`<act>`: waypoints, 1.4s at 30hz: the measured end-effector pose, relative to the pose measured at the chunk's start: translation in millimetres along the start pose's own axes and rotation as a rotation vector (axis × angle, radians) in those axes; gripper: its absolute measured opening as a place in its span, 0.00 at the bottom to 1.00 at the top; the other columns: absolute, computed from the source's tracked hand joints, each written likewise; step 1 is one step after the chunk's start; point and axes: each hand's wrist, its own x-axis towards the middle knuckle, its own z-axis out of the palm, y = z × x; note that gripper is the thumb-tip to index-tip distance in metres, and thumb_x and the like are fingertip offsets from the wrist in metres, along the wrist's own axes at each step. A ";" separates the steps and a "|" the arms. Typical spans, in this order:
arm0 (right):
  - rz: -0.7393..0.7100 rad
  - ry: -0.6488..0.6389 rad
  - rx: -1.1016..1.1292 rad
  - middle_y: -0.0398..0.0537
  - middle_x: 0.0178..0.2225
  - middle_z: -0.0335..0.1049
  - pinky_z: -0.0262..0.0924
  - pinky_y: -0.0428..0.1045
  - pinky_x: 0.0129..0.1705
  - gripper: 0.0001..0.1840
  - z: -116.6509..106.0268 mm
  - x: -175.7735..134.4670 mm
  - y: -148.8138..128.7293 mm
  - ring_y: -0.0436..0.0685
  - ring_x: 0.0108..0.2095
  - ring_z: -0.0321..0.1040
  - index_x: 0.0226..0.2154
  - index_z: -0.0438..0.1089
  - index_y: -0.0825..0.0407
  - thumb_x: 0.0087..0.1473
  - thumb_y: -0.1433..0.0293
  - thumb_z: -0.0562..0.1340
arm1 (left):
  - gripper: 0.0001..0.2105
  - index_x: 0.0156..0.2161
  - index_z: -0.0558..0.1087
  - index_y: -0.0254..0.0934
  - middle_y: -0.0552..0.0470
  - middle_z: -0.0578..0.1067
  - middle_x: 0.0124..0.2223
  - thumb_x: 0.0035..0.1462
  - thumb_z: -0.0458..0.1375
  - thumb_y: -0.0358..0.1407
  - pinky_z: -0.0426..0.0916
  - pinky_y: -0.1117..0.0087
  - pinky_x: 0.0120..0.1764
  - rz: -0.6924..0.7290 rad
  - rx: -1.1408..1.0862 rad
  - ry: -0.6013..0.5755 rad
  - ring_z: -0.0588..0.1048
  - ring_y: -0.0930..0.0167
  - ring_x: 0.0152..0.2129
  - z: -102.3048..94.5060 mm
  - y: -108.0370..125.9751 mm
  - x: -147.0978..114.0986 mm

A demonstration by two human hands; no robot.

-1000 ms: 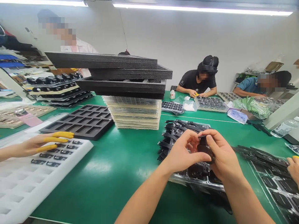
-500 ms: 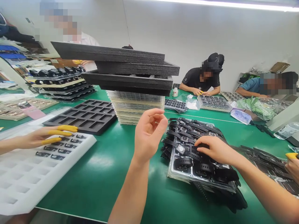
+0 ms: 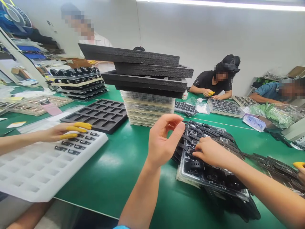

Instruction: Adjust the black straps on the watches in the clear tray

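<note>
Right hand (image 3: 211, 152) on unlabelled watch tray (image 3: 190, 173)

Left hand (image 3: 164, 143) is up in the air over the green tabletop (image 3: 124, 171), fingers curled with thumb and forefinger nearly pinched, nothing visible in its grip. Right hand (image 3: 209, 152) is lying palm down on the clear tray of black watches (image 3: 202, 168), fingertips right on the straps. Behind that there's a stack of clear trays (image 3: 149, 109) topped with black foam trays (image 3: 145, 74). Off to the left, a co-worker's hand (image 3: 62, 132) with yellow finger cots rests on a white foam tray (image 3: 43, 168), just in front of a black compartment tray (image 3: 97, 114). Other people sit across the tabletop.
</note>
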 end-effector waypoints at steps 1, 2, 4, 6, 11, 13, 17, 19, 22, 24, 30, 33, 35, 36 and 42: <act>0.016 -0.008 -0.010 0.58 0.33 0.73 0.62 0.59 0.46 0.16 3.3 5.1 -3.8 0.70 0.42 0.69 0.28 0.79 0.53 0.61 0.61 0.64 | 0.04 0.42 0.77 0.40 0.52 0.78 0.37 0.62 0.64 0.36 0.70 0.72 0.33 -0.007 0.006 -0.004 0.74 0.73 0.30 0.4 0.4 -0.6; 0.032 -0.009 -0.010 0.59 0.33 0.73 0.61 0.60 0.45 0.17 6.6 9.4 -6.5 0.71 0.42 0.69 0.26 0.78 0.53 0.60 0.60 0.65 | 0.05 0.42 0.77 0.39 0.51 0.78 0.37 0.62 0.63 0.37 0.70 0.71 0.33 -0.015 0.012 -0.008 0.74 0.73 0.30 0.8 0.8 -1.1; 0.072 -0.006 -0.007 0.60 0.34 0.73 0.61 0.59 0.45 0.17 11.8 15.0 -9.2 0.72 0.42 0.69 0.25 0.77 0.54 0.59 0.59 0.66 | 0.06 0.42 0.77 0.39 0.50 0.79 0.38 0.62 0.63 0.38 0.70 0.71 0.32 -0.031 0.018 -0.017 0.75 0.72 0.30 1.1 1.5 -1.8; 0.123 0.007 0.011 0.60 0.36 0.73 0.61 0.58 0.44 0.15 13.9 17.3 -10.0 0.71 0.43 0.68 0.27 0.76 0.54 0.56 0.59 0.68 | 0.05 0.41 0.77 0.39 0.50 0.79 0.37 0.63 0.63 0.38 0.70 0.71 0.32 -0.035 0.013 -0.023 0.75 0.72 0.30 1.1 1.7 -2.0; 0.168 0.041 0.113 0.53 0.35 0.74 0.60 0.54 0.41 0.12 8.4 14.8 -14.0 0.67 0.41 0.69 0.26 0.71 0.50 0.52 0.62 0.70 | 0.04 0.40 0.77 0.40 0.51 0.79 0.37 0.63 0.63 0.36 0.70 0.72 0.33 -0.026 0.000 -0.037 0.75 0.72 0.30 1.0 1.1 -1.3; 0.145 0.062 0.154 0.50 0.33 0.74 0.58 0.54 0.41 0.13 3.3 11.7 -16.2 0.65 0.41 0.68 0.24 0.68 0.49 0.52 0.64 0.70 | 0.04 0.40 0.77 0.39 0.51 0.79 0.37 0.63 0.63 0.37 0.71 0.71 0.33 -0.036 0.006 -0.040 0.75 0.72 0.31 1.0 1.0 -1.2; 0.142 0.176 0.247 0.46 0.30 0.73 0.56 0.52 0.36 0.11 -18.0 0.7 -14.3 0.59 0.34 0.65 0.28 0.66 0.48 0.58 0.63 0.65 | 0.05 0.40 0.77 0.39 0.51 0.78 0.36 0.63 0.63 0.38 0.71 0.71 0.34 -0.040 0.021 -0.031 0.75 0.71 0.31 0.4 0.5 -1.2; 0.171 0.302 0.463 0.41 0.27 0.68 0.54 0.50 0.31 0.13 -33.1 -7.9 -11.3 0.55 0.28 0.60 0.30 0.64 0.47 0.61 0.59 0.63 | 0.05 0.41 0.77 0.39 0.51 0.78 0.36 0.63 0.63 0.37 0.71 0.71 0.35 -0.029 0.026 -0.004 0.75 0.72 0.32 0.5 -1.2 -0.9; 0.146 0.410 1.074 0.39 0.26 0.65 0.55 0.48 0.30 0.20 -50.3 -23.8 -11.0 0.53 0.27 0.58 0.32 0.64 0.48 0.59 0.49 0.64 | 0.05 0.41 0.76 0.39 0.52 0.77 0.36 0.63 0.63 0.38 0.70 0.71 0.37 -0.014 0.035 0.091 0.74 0.72 0.32 4.6 -8.1 0.7; 0.085 0.369 1.437 0.41 0.28 0.67 0.59 0.47 0.31 0.22 -52.2 -33.7 -15.0 0.53 0.28 0.61 0.32 0.67 0.49 0.56 0.48 0.67 | 0.07 0.39 0.76 0.38 0.52 0.76 0.35 0.62 0.63 0.40 0.70 0.71 0.39 -0.050 0.036 0.161 0.74 0.71 0.33 12.4 -15.1 1.9; 0.024 0.277 1.978 0.40 0.25 0.62 0.55 0.44 0.24 0.19 -19.9 -46.4 -35.2 0.47 0.22 0.55 0.30 0.73 0.52 0.53 0.54 0.72 | 0.20 0.43 0.78 0.36 0.44 0.80 0.42 0.59 0.63 0.52 0.70 0.67 0.43 -0.473 -0.341 -0.243 0.76 0.65 0.40 52.1 -30.0 -10.6; 0.066 0.252 2.098 0.40 0.25 0.63 0.53 0.43 0.23 0.17 -6.2 -48.6 -45.3 0.45 0.20 0.54 0.34 0.75 0.51 0.53 0.55 0.73 | 0.23 0.37 0.78 0.36 0.43 0.80 0.43 0.54 0.65 0.57 0.71 0.67 0.41 -0.575 -0.475 -0.338 0.76 0.65 0.38 65.3 -29.9 -23.1; 0.096 0.224 2.092 0.42 0.26 0.66 0.53 0.43 0.22 0.17 -1.8 -53.3 -48.5 0.45 0.20 0.55 0.36 0.75 0.50 0.55 0.54 0.71 | 0.22 0.33 0.76 0.36 0.46 0.80 0.39 0.51 0.68 0.55 0.70 0.68 0.39 -0.600 -0.527 -0.266 0.76 0.68 0.34 69.1 -28.6 -27.3; 0.095 0.204 2.081 0.42 0.26 0.67 0.53 0.43 0.22 0.17 0.1 -57.0 -48.0 0.45 0.19 0.55 0.38 0.76 0.49 0.57 0.53 0.70 | 0.21 0.32 0.75 0.37 0.48 0.80 0.37 0.50 0.70 0.54 0.70 0.69 0.38 -0.609 -0.564 -0.219 0.76 0.69 0.32 69.9 -28.2 -27.7; -0.029 0.268 2.203 0.49 0.34 0.72 0.63 0.49 0.30 0.24 31.2 -86.5 -13.0 0.53 0.27 0.63 0.52 0.75 0.41 0.54 0.53 0.69 | 0.20 0.35 0.70 0.38 0.56 0.75 0.28 0.51 0.71 0.49 0.68 0.72 0.35 -0.704 -0.749 -0.007 0.74 0.74 0.26 70.9 -31.9 -18.9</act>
